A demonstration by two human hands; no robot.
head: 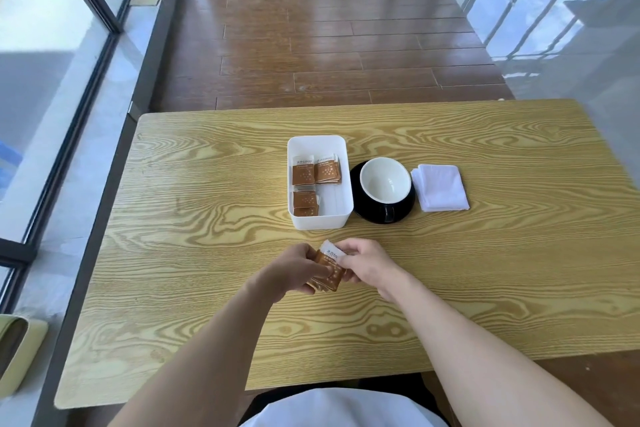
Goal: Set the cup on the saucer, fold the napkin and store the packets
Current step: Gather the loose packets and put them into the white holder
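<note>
— What's hard to read here?

— The stack of packets (328, 270) between my hands. My own fingers cover most of it, so I can't count them. Only the top one shows, brown with a white strip, and the print is too blurred to read. My forearms run out of the bottom edge. The cup's handle is lost against the dark saucer, can't place it.

— Hands?

— My left hand (297, 267) is curled around the left side of the stack, thumb pressed on the top packet's face. My right hand (366, 264) pinches the white upper corner, fingers bent. Both closed on the same stack, held just over the counter (519, 253); whether its lower edge touches the wood, can't tell.

— Everything else, relative to the hands?

— White bin (341, 217) straight beyond my hands, near. Inside it, loose packets (317, 173): two side by side at the far end, more piled at the near left. Exact number unclear, they overlap. Beyond my right hand and just right of the bin, the white cup (383, 180) sits upright on the black saucer (367, 213). Saucer touches or nearly touches the bin wall. Further right, the folded white napkin (440, 186) lies flat just beside the saucer.
</note>
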